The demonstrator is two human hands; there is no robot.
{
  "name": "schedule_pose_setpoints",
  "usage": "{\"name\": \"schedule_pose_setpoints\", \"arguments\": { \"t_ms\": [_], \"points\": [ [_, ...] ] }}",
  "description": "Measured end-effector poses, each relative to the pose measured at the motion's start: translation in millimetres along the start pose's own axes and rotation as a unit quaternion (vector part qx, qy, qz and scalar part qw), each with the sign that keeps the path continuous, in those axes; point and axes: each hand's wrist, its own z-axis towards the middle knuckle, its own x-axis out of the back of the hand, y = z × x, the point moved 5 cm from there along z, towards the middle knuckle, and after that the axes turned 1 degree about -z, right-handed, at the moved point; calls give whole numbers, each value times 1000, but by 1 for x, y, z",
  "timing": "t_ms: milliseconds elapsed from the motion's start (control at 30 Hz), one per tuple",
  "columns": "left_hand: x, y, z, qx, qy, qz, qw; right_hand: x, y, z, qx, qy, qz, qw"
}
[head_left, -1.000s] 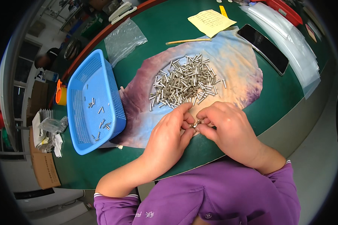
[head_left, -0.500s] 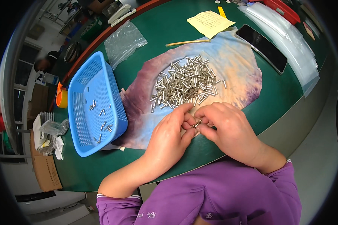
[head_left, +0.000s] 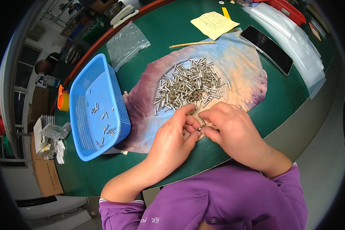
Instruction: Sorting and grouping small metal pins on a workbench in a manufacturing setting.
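Several metal pins were pinched in my left hand and right hand, near the front edge of the tabletop. Open room lay right of the cloth.

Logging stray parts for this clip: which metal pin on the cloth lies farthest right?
The lone pin just off the right edge of the heap; bare cloth surrounds it, while the heap's pins lie bunched together.

I can't ID the metal pcs, too small & partly hidden btwn my L hand & R hand; purple shirt cut off at btm edge.
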Motion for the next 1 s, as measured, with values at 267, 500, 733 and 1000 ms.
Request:
{"name": "schedule_pose_setpoints", "arguments": {
  "t_ms": [267,500,733,1000],
  "points": [
    [1,0,0,-1,4,6,1000,0,1,3,1,-41,9,999],
    [3,-10,2,-5,26,-83,996,-1,4,5,-10,-5,50,999],
    [13,-14,7,97,-11,-247,964,2,8,11,-96,-33,155,983],
    [14,-17,7,101,-40,-340,934,0,9,12,-113,-20,194,974]
  ]
}}
